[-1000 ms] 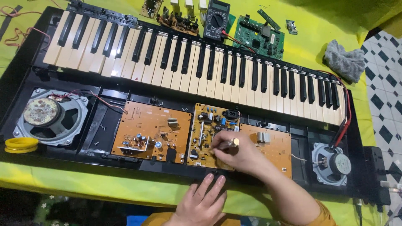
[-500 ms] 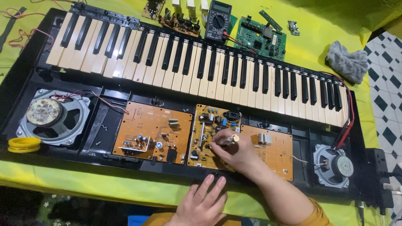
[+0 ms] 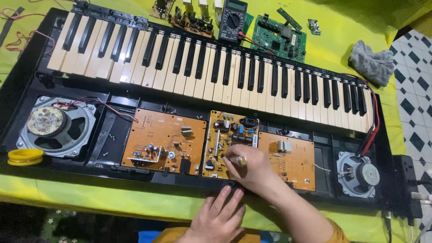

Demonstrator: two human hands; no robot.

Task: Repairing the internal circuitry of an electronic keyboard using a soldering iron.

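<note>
At the centre of the view, an opened electronic keyboard [image 3: 189, 90] lies on a yellow-green cloth [image 3: 81, 198], its key row running from 10 o'clock to 3 o'clock. Three orange circuit boards sit in the black chassis below the keys: a left board [image 3: 164, 141], a middle board [image 3: 229, 141] carrying a power socket, and a right board [image 3: 288, 157]. Two speakers flank them: a large one [image 3: 56, 126] at 9 o'clock and a smaller one [image 3: 357, 173] at 4 o'clock. One yellow ring of tape [image 3: 24, 156] rests just below the large speaker.

The right hand [image 3: 252, 168] hovers over the lower edge of the middle board, fingers curled and pinching a small brass-coloured tool tip [image 3: 238, 159]; the forearm runs off toward 5 o'clock. The left hand [image 3: 218, 216] lies flat, fingers together and extended, their tips touching the front rim of the chassis at 6 o'clock, holding nothing.

Beyond the keys, at 12 o'clock, lie one digital multimeter [image 3: 233, 20], one green circuit board [image 3: 279, 40] and several smaller boards, partly cut off by the top edge. One grey rag [image 3: 371, 60] lies at 2 o'clock. The tool's shaft is hidden inside the fist, so its kind cannot be made out; the board area under the right hand is likewise covered.
</note>
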